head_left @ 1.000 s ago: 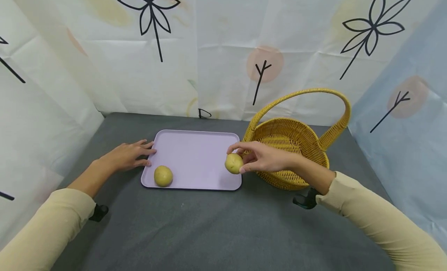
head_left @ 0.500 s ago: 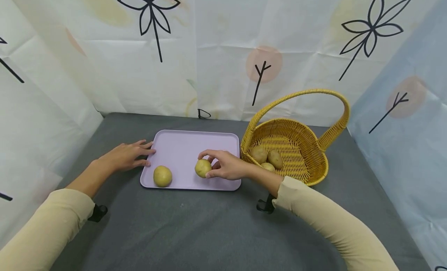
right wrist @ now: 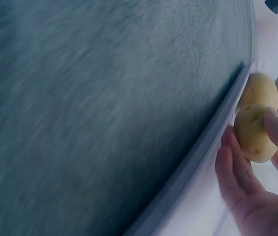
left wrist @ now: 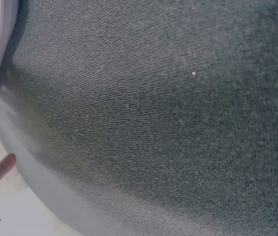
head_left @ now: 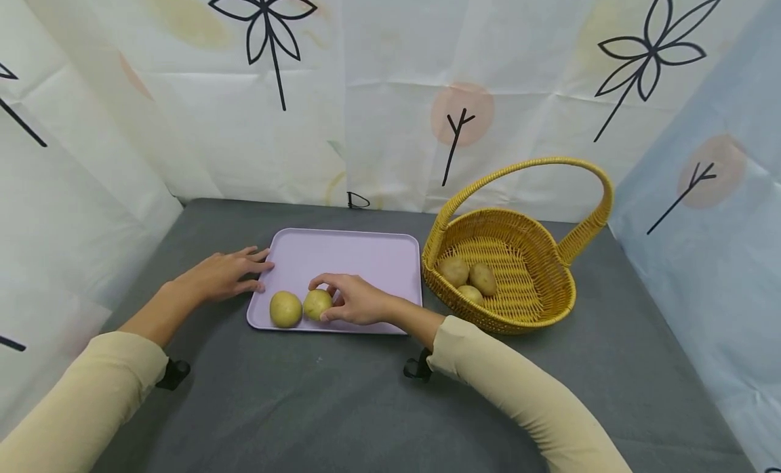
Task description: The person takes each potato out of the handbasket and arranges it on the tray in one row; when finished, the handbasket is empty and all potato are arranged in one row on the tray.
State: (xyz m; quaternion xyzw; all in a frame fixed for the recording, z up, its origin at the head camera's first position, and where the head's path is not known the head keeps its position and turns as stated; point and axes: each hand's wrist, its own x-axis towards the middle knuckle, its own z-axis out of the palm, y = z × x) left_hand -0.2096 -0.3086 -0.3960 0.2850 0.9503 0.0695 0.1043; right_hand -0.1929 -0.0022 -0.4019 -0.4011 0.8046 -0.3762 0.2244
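Note:
My right hand (head_left: 358, 301) pinches a potato (head_left: 317, 304) between thumb and fingers, low over the front of the lilac tray (head_left: 360, 256). Right beside it on the left, another potato (head_left: 285, 310) lies in the tray's front left corner. In the right wrist view the held potato (right wrist: 255, 132) overlaps the other potato (right wrist: 261, 89). My left hand (head_left: 228, 275) rests with fingers spread at the tray's left edge, fingertips on the rim. The left wrist view catches only the fingers (left wrist: 0, 168) and a strip of the tray.
A yellow wicker basket (head_left: 555, 310) with a tall arched handle stands to the right of the tray. Three potatoes (head_left: 483, 279) lie in its left part. Dark grey cloth (head_left: 317, 398) covers the table, and printed white curtains (head_left: 390, 120) hang behind and at the sides.
My right hand has carried the potato left from beside the basket, across the tray to the potato in the corner. Basket potatoes have come into sight. The left hand stays in place.

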